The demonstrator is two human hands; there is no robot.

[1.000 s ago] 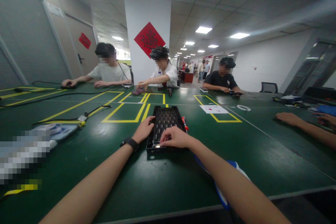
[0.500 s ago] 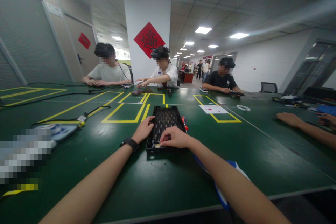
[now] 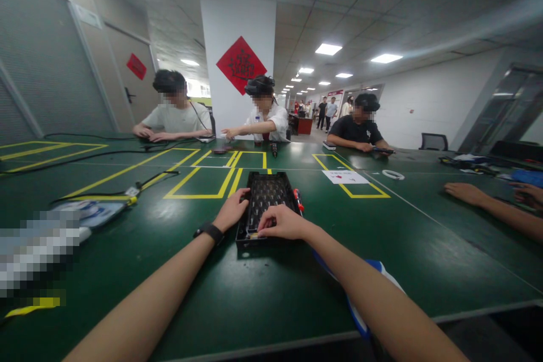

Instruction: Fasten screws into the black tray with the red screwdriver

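A black tray [image 3: 271, 242] stands lengthwise on the table before me, with rows of small metal pieces, like screwdriver bits [image 3: 267, 189], inside it. At its left wall my left hand [image 3: 230, 210] is closed on the rim, thumb at the inner edge. Over the near end of the tray, my right hand [image 3: 280, 222] is closed in a pinch at a small pale-yellow piece [image 3: 253, 235] in the front left corner. Whether the fingertips hold that piece or something smaller cannot be made out. A red-and-black handled thing [image 3: 298, 201] lies against the tray's right side.
Yellow tape outlines mark the green table [image 3: 178, 271]. A white paper [image 3: 345, 176] and a white ring [image 3: 393, 175] lie to the right. Dark cables [image 3: 106, 195] run at left. Co-workers sit opposite, and another person's hand [image 3: 464, 192] rests at right.
My hands and the tray stay nearly in place. Across the table, the middle co-worker's hands have shifted slightly.
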